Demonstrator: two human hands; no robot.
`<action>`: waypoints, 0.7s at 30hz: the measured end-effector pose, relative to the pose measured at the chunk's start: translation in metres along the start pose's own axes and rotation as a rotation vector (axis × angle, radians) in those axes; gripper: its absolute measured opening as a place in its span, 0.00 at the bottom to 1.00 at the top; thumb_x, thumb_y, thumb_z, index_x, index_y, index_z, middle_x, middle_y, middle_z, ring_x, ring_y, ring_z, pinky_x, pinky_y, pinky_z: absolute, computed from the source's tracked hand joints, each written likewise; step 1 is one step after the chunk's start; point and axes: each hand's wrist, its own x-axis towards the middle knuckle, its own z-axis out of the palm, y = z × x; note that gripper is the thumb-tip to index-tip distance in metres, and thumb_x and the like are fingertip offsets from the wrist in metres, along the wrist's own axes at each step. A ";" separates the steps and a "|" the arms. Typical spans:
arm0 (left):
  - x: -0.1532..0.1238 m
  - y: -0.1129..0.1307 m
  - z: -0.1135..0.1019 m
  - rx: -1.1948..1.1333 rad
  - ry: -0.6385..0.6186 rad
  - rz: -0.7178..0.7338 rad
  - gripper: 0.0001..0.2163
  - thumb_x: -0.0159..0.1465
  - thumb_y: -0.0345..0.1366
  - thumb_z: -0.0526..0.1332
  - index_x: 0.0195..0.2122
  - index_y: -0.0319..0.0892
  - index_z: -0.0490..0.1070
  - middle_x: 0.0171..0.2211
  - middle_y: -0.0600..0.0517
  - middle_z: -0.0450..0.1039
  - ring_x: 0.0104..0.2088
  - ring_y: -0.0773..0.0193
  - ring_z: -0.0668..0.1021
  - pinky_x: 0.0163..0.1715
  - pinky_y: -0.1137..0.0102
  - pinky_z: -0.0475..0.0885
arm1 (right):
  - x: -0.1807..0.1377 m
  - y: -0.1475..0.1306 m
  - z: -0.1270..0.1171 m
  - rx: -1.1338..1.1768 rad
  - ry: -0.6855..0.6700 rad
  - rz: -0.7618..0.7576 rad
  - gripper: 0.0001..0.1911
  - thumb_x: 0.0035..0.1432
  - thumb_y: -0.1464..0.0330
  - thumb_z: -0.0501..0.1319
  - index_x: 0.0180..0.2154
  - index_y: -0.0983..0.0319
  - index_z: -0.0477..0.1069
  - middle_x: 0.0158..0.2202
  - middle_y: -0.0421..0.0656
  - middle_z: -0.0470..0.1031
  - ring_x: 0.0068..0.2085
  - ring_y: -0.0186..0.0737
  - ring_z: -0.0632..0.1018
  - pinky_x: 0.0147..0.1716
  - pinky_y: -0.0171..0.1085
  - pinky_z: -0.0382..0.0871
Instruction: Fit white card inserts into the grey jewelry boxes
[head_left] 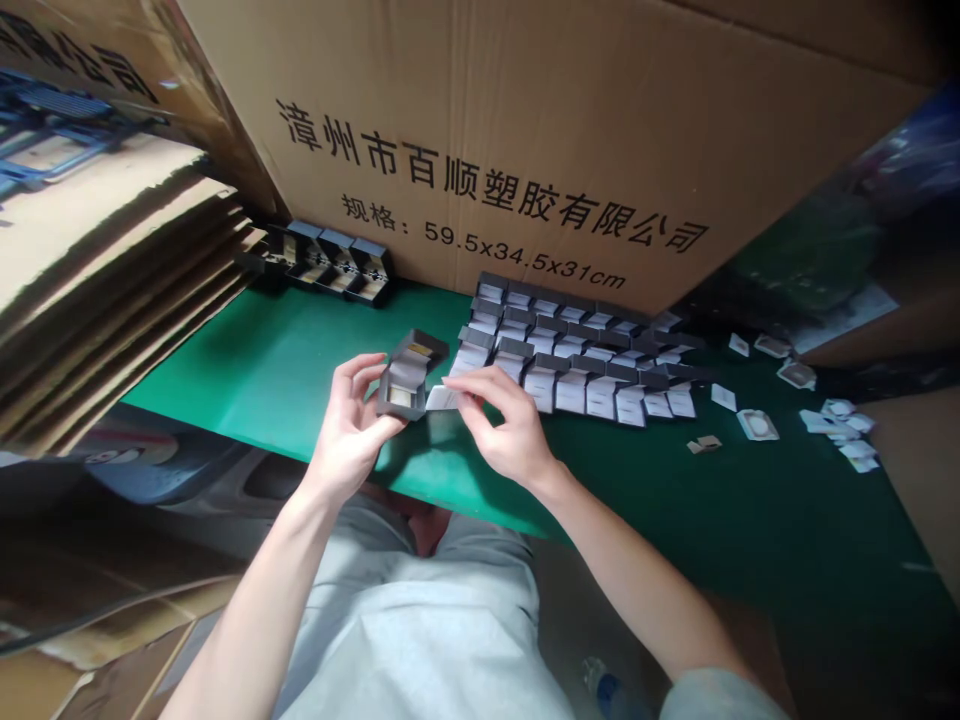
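My left hand [346, 425] is closed around a small dark grey open box [409, 375] with a pale insert, held just above the near edge of the green table [300, 370]. My right hand [501, 420] pinches a small white card [442, 397] right beside the box, at its lower right side. Both hands are over the table's front edge, above my lap.
Rows of several open grey boxes with white cards [577, 355] lie right of my hands. A few dark boxes [330, 260] sit at the back left. Loose white pieces [795, 400] are scattered far right. A large printed carton [525, 140] stands behind; flat cardboard sheets [97, 290] are stacked left.
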 end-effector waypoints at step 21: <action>-0.005 0.018 0.010 0.261 -0.213 -0.116 0.26 0.63 0.41 0.74 0.62 0.49 0.72 0.66 0.44 0.72 0.51 0.57 0.82 0.48 0.67 0.81 | -0.010 -0.003 0.012 -0.192 0.011 -0.239 0.14 0.74 0.73 0.58 0.55 0.55 0.76 0.48 0.45 0.83 0.48 0.39 0.85 0.50 0.38 0.84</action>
